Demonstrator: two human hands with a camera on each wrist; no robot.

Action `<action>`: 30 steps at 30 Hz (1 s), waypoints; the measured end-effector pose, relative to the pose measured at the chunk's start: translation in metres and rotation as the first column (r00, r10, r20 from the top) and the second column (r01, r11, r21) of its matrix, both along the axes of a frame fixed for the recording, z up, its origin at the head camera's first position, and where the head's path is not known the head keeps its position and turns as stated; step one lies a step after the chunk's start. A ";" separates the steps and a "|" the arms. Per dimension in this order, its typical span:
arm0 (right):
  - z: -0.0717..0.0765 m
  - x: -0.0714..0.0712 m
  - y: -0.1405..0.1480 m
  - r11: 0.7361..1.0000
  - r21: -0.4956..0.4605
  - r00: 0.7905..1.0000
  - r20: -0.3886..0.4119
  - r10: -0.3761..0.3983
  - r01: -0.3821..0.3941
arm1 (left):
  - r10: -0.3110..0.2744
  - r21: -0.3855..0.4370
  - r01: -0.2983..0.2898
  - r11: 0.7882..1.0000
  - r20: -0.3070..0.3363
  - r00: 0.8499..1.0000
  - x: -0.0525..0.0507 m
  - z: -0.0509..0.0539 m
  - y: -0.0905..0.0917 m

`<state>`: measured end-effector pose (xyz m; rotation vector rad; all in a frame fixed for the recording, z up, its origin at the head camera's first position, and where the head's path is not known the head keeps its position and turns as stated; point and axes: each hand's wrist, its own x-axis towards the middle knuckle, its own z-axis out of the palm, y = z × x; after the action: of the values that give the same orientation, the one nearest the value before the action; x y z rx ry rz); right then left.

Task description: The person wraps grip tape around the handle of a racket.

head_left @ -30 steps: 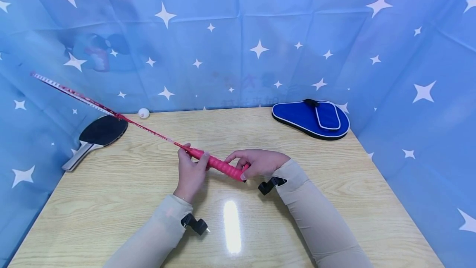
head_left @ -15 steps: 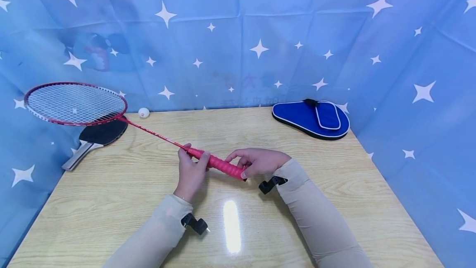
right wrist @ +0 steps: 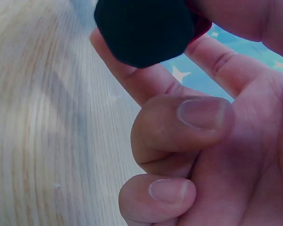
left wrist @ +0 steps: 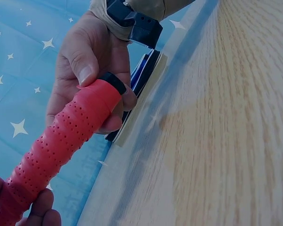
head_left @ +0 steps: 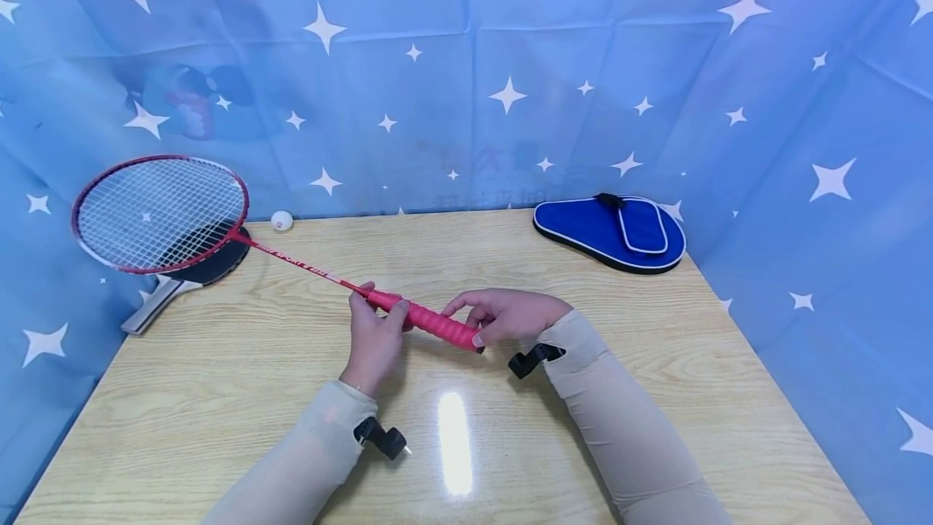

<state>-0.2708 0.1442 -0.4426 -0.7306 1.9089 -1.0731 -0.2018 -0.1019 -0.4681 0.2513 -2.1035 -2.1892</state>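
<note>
A badminton racket (head_left: 291, 258) with a red shaft and a pinkish-red wrapped handle (left wrist: 61, 134) is held above the table, its white-strung head out to the left. My left hand (head_left: 374, 347) grips the upper part of the handle between thumb and fingers. At the butt end, my right hand (head_left: 519, 316) pinches the handle with thumb and fingertips. The right wrist view shows the dark butt cap (right wrist: 144, 30) close up, with the lower fingers curled beneath it.
A table tennis paddle (head_left: 211, 262) lies at the table's left edge, partly behind the racket head. Beside it at the back is a white ball (head_left: 282, 221). A blue paddle case (head_left: 608, 232) lies at the back right of the wooden table (head_left: 452, 436). A starry curtain (head_left: 437, 87) hangs behind.
The racket has rolled about its long axis. Its head was edge-on a second ago, and now its string face is turned toward the head camera. Both hands stay in nearly the same place.
</note>
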 end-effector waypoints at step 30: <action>0.001 0.000 0.002 0.996 -0.094 1.000 0.001 0.003 -0.003 | -0.010 0.101 0.015 0.995 -0.045 0.999 -0.002 0.000 0.000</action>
<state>-0.2706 0.1457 -0.4412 -0.7852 1.8659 -1.1678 -0.2036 -0.1022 -0.4685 0.1960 -1.9799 -2.2895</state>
